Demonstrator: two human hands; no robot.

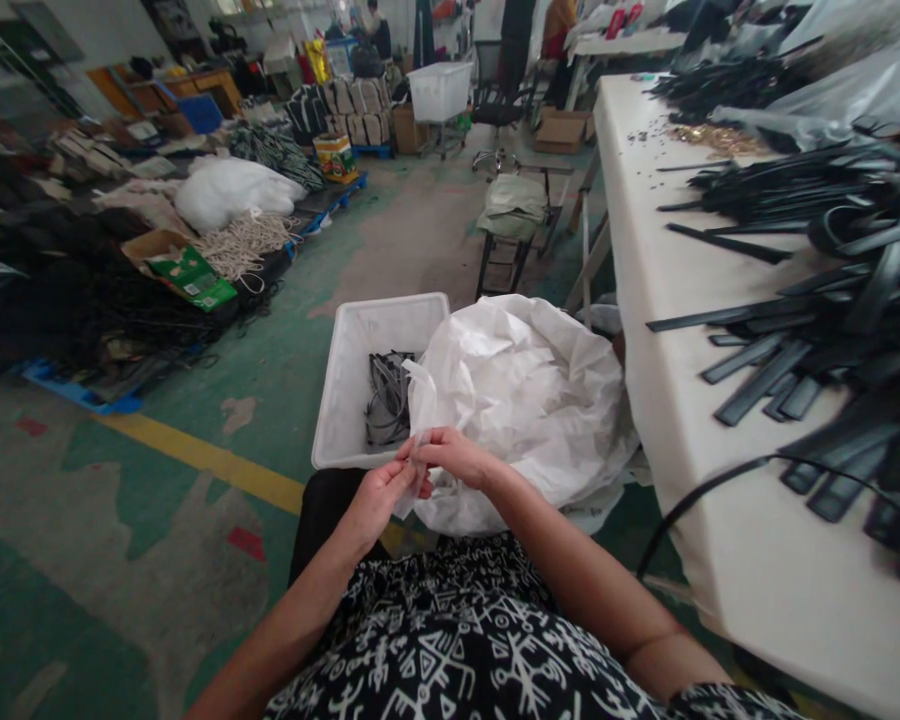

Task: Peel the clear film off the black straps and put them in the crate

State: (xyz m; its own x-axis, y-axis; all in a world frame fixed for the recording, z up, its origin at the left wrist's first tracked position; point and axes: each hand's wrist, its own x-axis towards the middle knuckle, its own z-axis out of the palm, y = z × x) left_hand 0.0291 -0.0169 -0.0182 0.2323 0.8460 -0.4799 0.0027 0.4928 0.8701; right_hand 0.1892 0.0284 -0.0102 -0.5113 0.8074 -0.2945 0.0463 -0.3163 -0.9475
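Note:
A large crumpled white plastic bag bulges in front of my lap, to the right of centre. My left hand pinches a thin translucent edge of it, fingertips pressed together. Touching those fingertips, my right hand also closes on the same edge, just to the right. What lies inside the bag cannot be seen. Just beyond my hands stands a white plastic bin, with a small heap of dark straps on its bottom.
Along the right runs a cream-covered table piled with black straps; a black cable hangs over its edge. Ahead stands a low stool with cloth on top. Pallets of goods line the left, beyond a yellow floor line.

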